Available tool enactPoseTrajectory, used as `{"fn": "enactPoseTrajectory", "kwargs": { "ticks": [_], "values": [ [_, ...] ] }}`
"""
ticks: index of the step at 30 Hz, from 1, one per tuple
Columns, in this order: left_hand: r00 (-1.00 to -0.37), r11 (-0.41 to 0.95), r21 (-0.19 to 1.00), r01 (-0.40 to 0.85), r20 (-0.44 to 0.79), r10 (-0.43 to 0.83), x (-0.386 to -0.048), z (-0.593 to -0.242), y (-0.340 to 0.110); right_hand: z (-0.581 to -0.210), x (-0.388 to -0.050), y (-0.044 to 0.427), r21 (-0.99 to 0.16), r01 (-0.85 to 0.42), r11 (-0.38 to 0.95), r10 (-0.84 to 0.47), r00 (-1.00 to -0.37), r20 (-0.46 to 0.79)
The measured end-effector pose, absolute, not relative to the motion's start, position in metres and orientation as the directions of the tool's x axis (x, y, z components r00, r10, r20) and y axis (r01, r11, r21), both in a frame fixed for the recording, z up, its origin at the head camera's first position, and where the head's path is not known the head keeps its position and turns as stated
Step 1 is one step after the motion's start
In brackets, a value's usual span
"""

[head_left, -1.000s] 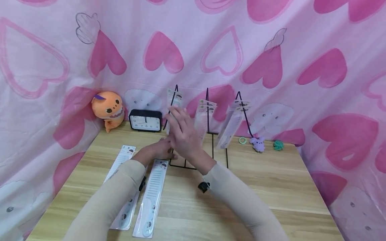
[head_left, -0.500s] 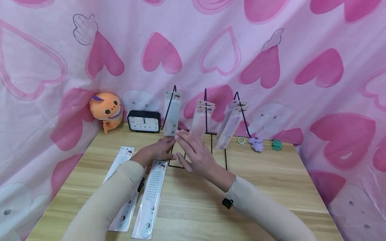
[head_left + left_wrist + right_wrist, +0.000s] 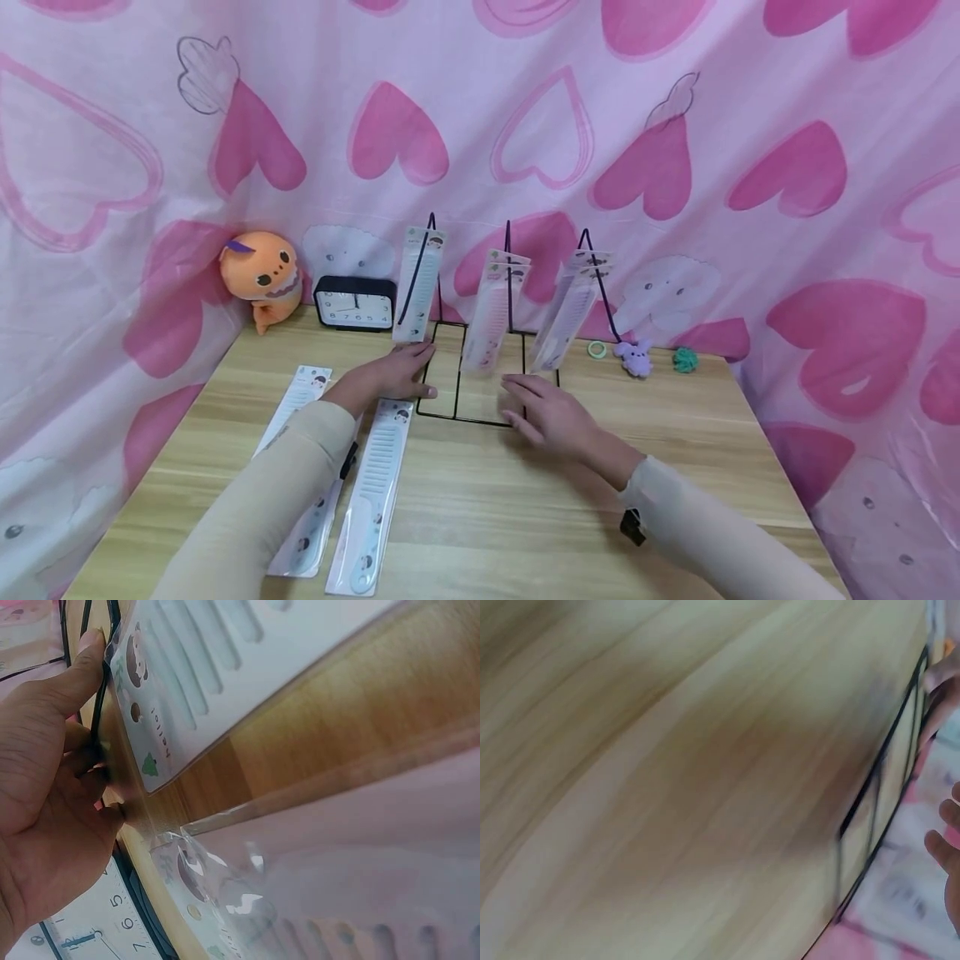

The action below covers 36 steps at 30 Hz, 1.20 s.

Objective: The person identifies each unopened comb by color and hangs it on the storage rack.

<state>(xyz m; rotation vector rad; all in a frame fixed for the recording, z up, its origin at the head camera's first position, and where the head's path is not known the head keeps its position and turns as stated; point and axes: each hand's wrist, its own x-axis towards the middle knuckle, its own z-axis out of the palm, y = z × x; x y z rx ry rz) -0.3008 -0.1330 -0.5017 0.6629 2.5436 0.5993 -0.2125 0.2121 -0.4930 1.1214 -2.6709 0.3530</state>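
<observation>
A black wire display rack (image 3: 456, 383) stands on the table with three upright arms. A pale green comb in a clear pack (image 3: 420, 279) hangs from its left arm. Pink comb packs (image 3: 491, 317) hang in the middle and purplish comb packs (image 3: 572, 310) on the right. My left hand (image 3: 396, 371) rests at the left wire of the base, thumb and fingertips touching it; the left wrist view shows that hand (image 3: 52, 765) beside the wire. Fingers loosely extended, my right hand (image 3: 557, 417) is over the front right of the base, holding nothing.
Two packed combs lie front left: one comb pack (image 3: 377, 492) beside the left forearm, another comb pack (image 3: 303, 396) partly under it. Behind stand a black alarm clock (image 3: 355, 303) and orange plush toy (image 3: 261, 275). A green ring (image 3: 597, 349), purple toy (image 3: 636, 358) and green scrunchie (image 3: 685, 360) lie back right.
My right hand has come away from the left rack arm, down and to the right. The hanging green comb pack is now uncovered. My left hand has stayed at the base wire.
</observation>
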Motion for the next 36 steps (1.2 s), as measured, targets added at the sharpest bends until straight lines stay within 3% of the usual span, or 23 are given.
{"fn": "enactPoseTrajectory", "kwargs": {
  "ticks": [4, 11, 20, 36],
  "values": [
    [-0.792, 0.793, 0.503, 0.343, -0.300, 0.532, -0.303, -0.508, -0.133, -0.500, -0.215, 0.236, -0.156, -0.675, 0.721, -0.646, -0.737, 0.199],
    [-0.799, 0.818, 0.498, 0.287, -0.347, 0.492, -0.296, -0.496, -0.131, -0.513, -0.226, 0.269, -0.175, -0.642, 0.746, -0.617, -0.766, 0.182],
    [-0.800, 0.821, 0.483, 0.303, -0.340, 0.495, -0.295, -0.495, -0.130, -0.518, -0.238, 0.290, -0.255, -0.526, 0.811, -0.527, -0.847, 0.068],
    [-0.798, 0.821, 0.490, 0.294, -0.347, 0.493, -0.297, -0.498, -0.130, -0.521, -0.245, 0.303, -0.377, -0.419, 0.826, -0.450, -0.893, 0.005]
  ]
}}
